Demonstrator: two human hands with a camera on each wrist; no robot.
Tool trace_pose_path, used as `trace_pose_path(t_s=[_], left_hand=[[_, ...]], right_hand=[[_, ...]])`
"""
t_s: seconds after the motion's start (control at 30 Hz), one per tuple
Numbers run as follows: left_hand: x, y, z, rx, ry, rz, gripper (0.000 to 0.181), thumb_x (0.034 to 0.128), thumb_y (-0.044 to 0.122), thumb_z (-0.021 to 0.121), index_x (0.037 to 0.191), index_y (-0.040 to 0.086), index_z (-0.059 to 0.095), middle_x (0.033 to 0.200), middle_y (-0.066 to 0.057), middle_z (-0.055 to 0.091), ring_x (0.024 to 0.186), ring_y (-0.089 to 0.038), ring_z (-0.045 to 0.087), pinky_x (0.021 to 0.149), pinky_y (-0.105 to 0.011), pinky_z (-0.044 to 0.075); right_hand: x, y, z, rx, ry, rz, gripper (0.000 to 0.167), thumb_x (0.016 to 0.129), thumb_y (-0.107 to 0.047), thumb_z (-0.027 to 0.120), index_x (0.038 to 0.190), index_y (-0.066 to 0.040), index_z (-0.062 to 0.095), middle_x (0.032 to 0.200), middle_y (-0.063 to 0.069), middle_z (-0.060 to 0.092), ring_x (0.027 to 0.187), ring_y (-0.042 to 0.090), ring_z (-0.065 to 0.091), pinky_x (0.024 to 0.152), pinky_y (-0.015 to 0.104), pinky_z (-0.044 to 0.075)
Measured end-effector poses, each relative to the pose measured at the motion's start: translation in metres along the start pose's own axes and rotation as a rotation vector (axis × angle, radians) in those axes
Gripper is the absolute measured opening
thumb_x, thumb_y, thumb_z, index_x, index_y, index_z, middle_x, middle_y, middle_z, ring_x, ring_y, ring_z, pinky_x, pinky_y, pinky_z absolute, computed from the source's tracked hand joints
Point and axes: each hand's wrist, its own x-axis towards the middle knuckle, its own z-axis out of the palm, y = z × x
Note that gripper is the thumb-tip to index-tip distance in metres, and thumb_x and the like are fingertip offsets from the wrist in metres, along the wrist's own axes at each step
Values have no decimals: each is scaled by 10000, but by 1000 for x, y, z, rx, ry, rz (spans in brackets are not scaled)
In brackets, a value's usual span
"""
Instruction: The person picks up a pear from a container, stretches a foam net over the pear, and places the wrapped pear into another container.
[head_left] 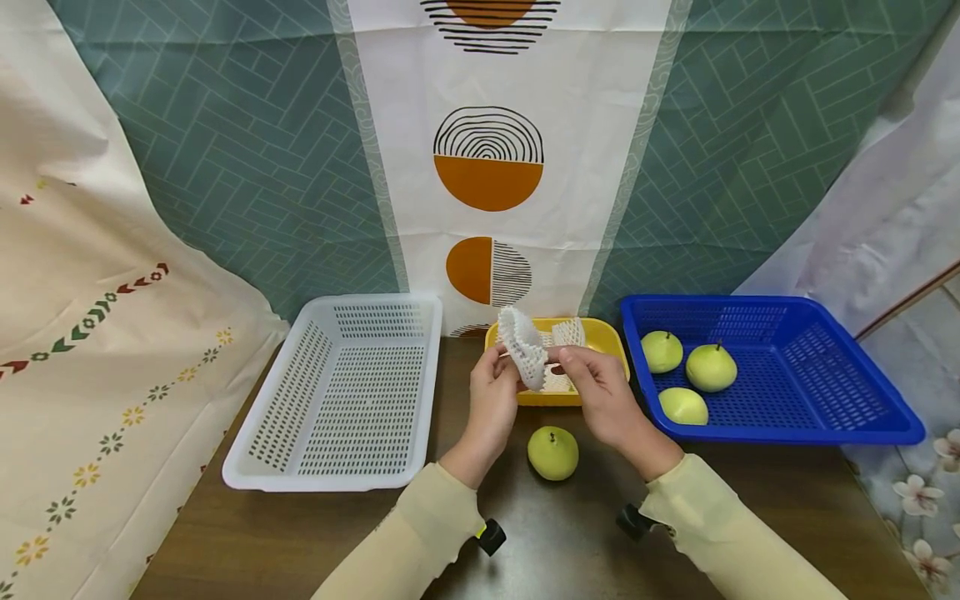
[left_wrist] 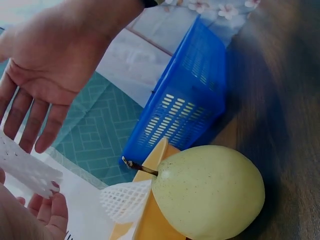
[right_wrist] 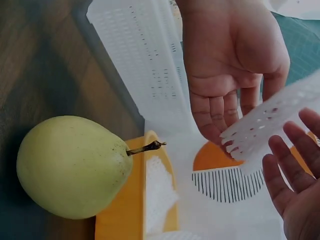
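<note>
Over the yellow basket (head_left: 613,343), a white foam fruit net (head_left: 523,348) is held up between both hands. My left hand (head_left: 492,404) pinches its left side with thumb and fingers. The right hand (head_left: 609,398) pinches the net's right edge between thumb and forefinger. In the right wrist view, the net (right_wrist: 275,117) spans from one hand to the other. A yellow-green pear (head_left: 553,453) with its stem up rests on the table between the forearms, in front of the yellow basket. More foam nets (head_left: 567,333) lie in that basket.
A white perforated basket (head_left: 360,400) stands on the left of the brown table (head_left: 547,550). On the right, a blue basket (head_left: 795,375) holds three pears, one of them a pear (head_left: 711,367) with its stem up. A patterned curtain (head_left: 487,83) hangs behind.
</note>
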Motion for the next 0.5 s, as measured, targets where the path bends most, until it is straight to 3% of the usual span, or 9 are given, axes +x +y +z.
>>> trace_pose_path(t_s=[0.23, 0.37, 0.5], left_hand=[[-1, 2, -5, 42, 27, 40, 205, 901, 114, 549, 1086, 84, 631, 1029, -60, 621, 881, -134, 560, 744, -235, 473], [-2, 3, -5, 52, 7, 71, 174, 859, 116, 635, 1029, 88, 659, 1005, -59, 624, 822, -136, 572, 697, -211, 469], [-2, 3, -4, 23, -8, 79, 196, 821, 48, 655, 1018, 44, 654, 971, -89, 637, 792, -129, 617, 679, -206, 498]], right_hand=[[2, 10, 7, 47, 73, 151, 227, 956, -229, 534, 996, -78, 697, 1021, 64, 687, 880, 97, 608, 779, 247, 529], [2, 14, 9, 64, 98, 258, 122, 904, -104, 587, 976, -52, 671, 981, 103, 667, 805, 133, 613, 709, 236, 541], [1, 20, 9, 52, 90, 349, 289, 844, 24, 495, 1099, -52, 608, 1064, 115, 626, 876, 181, 592, 711, 222, 523]])
